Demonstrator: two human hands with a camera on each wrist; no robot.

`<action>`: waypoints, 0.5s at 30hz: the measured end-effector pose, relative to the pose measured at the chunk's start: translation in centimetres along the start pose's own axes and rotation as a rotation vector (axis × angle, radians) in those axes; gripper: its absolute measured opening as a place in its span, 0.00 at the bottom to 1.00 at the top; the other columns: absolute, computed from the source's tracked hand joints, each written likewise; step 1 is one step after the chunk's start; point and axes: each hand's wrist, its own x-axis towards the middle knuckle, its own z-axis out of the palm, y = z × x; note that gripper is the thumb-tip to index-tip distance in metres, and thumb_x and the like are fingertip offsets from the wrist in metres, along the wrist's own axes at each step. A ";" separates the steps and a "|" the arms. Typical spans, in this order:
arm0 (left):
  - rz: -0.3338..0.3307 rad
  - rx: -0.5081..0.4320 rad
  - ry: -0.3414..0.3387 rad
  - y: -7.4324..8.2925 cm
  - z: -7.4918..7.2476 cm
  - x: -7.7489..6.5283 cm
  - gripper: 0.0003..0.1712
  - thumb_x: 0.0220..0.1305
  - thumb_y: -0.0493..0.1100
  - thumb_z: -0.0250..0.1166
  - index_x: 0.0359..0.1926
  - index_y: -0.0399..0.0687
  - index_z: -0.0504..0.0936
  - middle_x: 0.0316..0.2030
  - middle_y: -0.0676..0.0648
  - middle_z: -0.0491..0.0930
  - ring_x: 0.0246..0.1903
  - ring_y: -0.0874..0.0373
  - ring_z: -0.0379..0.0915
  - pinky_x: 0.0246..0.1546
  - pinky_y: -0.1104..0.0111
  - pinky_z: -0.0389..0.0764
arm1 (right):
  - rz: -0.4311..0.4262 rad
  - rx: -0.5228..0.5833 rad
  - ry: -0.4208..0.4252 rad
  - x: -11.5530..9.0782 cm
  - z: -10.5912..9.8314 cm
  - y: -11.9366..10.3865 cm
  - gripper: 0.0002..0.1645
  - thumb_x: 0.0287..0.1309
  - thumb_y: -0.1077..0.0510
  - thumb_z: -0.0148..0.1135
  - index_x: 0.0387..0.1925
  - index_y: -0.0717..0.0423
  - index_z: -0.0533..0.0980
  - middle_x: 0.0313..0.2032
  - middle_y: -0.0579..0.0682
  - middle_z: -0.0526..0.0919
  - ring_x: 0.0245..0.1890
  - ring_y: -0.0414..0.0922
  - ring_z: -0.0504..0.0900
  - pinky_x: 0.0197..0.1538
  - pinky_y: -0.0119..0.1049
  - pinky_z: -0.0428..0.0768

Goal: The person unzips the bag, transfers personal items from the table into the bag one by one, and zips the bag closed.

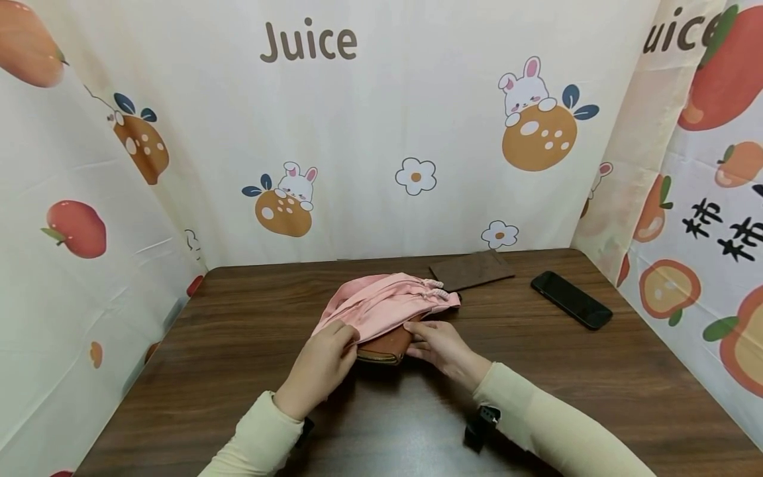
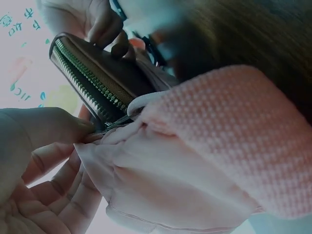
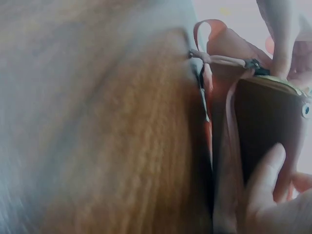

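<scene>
A pink drawstring bag [image 1: 378, 305] lies on the table, its corded end toward the back right. From its near side sticks out a brown zip-around wallet [image 1: 389, 344], the rest of it covered by the pink fabric. My left hand [image 1: 322, 358] pinches the edge of the bag beside the wallet. In the left wrist view the wallet's metal zip [image 2: 90, 75] shows right by the bag's cloth [image 2: 165, 175]. At the wallet's right end, my right hand [image 1: 444, 349] grips it, with the thumb on its flat face [image 3: 265, 122] in the right wrist view.
Behind the bag lies a flat dark brown rectangular piece [image 1: 473, 268]. A black phone [image 1: 571, 299] rests on the right part of the wooden table [image 1: 238, 318]. Printed curtains [image 1: 369, 132] stand along the back and both sides.
</scene>
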 end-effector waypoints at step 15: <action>-0.039 0.023 -0.029 -0.4 -0.1 -0.2 0.10 0.49 0.30 0.70 0.28 0.48 0.80 0.25 0.55 0.76 0.26 0.63 0.73 0.30 0.69 0.77 | 0.077 -0.031 -0.128 -0.6 -0.9 -0.1 0.29 0.64 0.64 0.56 0.61 0.67 0.55 0.35 0.48 0.80 0.30 0.41 0.82 0.39 0.36 0.83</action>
